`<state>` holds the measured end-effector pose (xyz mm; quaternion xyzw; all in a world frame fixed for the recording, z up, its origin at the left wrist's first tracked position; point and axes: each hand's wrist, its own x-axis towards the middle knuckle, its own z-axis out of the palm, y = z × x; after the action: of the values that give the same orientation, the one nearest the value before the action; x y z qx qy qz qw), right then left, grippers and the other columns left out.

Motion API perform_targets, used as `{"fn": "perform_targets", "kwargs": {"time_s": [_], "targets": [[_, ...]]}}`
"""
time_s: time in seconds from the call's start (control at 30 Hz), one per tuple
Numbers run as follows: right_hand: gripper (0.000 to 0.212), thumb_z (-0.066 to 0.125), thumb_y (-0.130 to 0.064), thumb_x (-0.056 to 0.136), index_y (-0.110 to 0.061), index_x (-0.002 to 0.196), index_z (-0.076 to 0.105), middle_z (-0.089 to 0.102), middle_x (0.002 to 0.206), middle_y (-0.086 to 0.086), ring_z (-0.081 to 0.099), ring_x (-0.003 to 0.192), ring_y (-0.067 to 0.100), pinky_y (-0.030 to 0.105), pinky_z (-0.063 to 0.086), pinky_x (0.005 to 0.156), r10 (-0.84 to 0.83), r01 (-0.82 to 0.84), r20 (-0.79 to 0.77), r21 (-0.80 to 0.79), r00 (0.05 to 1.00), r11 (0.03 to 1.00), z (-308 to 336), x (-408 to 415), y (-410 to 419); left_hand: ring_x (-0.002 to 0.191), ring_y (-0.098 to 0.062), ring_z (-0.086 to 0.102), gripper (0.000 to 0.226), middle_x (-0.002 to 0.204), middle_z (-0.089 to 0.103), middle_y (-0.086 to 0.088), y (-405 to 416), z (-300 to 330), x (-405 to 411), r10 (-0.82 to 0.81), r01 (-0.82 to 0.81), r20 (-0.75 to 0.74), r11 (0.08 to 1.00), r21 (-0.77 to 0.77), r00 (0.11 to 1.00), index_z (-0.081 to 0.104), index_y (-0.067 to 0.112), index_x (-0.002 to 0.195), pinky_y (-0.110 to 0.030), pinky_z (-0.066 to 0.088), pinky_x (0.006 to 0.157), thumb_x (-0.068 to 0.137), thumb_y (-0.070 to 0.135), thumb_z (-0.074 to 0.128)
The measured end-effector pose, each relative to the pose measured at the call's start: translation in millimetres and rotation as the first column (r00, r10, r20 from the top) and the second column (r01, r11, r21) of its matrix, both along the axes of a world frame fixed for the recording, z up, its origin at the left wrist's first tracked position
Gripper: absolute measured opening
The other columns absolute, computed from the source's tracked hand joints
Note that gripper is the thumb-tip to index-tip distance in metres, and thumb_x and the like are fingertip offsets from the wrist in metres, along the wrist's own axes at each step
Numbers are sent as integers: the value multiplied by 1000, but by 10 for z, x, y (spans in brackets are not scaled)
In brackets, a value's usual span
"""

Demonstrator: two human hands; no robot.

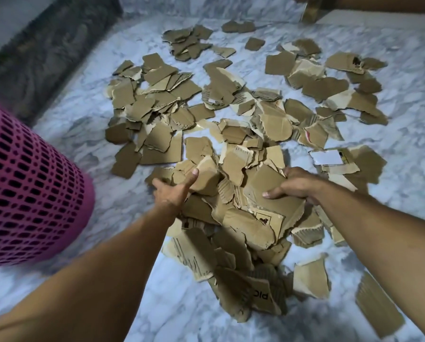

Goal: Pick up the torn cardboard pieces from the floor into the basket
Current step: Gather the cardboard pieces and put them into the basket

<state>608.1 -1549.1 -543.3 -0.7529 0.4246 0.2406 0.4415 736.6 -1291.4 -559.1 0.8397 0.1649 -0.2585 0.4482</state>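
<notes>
Arms: two forearms enter from the bottom edge, both bare, with no sleeve showing up to the frame's edge.
Left hand (172, 191): bare; no ring, watch or band on the visible parts; thumbnail short and pale.
Right hand (293, 185): bare; no ring or band on the visible parts; wrist uncovered; one short pale nail shows at a fingertip.

Cardboard pieces (233, 134) are seen as tan-brown; some show paler torn edges and ribbed corrugation, a few carry black print. One piece bears a white label (326, 157). Basket (31, 183) is magenta-pink, perforated in a grid. Floor (404, 95) is white marble, veined grey.
</notes>
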Motion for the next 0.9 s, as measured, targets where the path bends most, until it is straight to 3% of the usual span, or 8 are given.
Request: {"fn": "perform_targets", "kwargs": {"time_s": [0.1,0.17,0.3,0.37,0.5,0.7,0.83,0.9], "targets": [[122,91,-25,55,-20,154,20,46,141,18,58,112,35,50,52,95,-78,75,33,95,996,993,-48,-50,82,127,-37,44,130,143,38,-16,-39,8,1,231,-234,-48,969,-80,972,14,3,146,-46,43,103,53,59,85],[117,89,-22,58,-20,154,22,44,144,17,55,116,33,48,50,98,-91,84,48,136,995,987,-71,-64,107,112,-34,58,107,129,53,-12,-55,17,55,320,-341,-158,930,-134,934,41,2,133,-46,51,94,53,56,86],[103,87,-18,65,-19,151,30,51,134,12,59,107,30,46,54,92,-78,71,41,144,996,987,-46,-87,74,58,-22,71,22,72,73,-9,-123,44,111,253,-384,-370,858,-341,894,66,7,89,-39,60,53,81,25,75],[95,86,-17,69,-19,149,35,53,124,8,59,102,27,41,56,85,-62,58,30,127,998,990,-4,-106,18,41,-15,64,16,50,66,-6,-132,77,119,215,-387,-405,825,-412,889,62,6,78,-29,56,42,93,11,60],[98,90,-24,62,-22,147,40,52,138,9,59,108,27,38,54,85,-16,15,30,22,999,1000,103,-125,-221,56,-23,68,7,65,68,-9,21,151,256,165,-347,-392,819,-457,905,58,7,87,-41,58,47,94,9,56],[110,94,-28,56,-23,150,36,48,144,7,54,119,29,39,47,101,128,-133,-90,-59,988,989,360,-169,-503,57,-15,65,23,70,68,-6,161,411,293,-294,163,-273,895,-415,916,68,9,72,-26,54,55,90,2,56],[102,89,-24,68,-23,153,31,43,148,8,49,122,28,37,43,104,285,-305,-195,-82,939,949,465,-285,-515,66,-15,64,16,79,68,-4,-28,404,68,-562,539,-181,827,-162,807,67,13,81,-18,52,53,73,2,74],[94,87,-25,71,-22,150,36,47,140,7,51,118,27,33,44,100,342,-380,-257,-119,904,917,483,-367,-482,89,-20,60,35,98,62,-8,-146,288,-31,-657,663,-123,749,8,744,65,17,91,-20,55,74,60,20,81]]}}
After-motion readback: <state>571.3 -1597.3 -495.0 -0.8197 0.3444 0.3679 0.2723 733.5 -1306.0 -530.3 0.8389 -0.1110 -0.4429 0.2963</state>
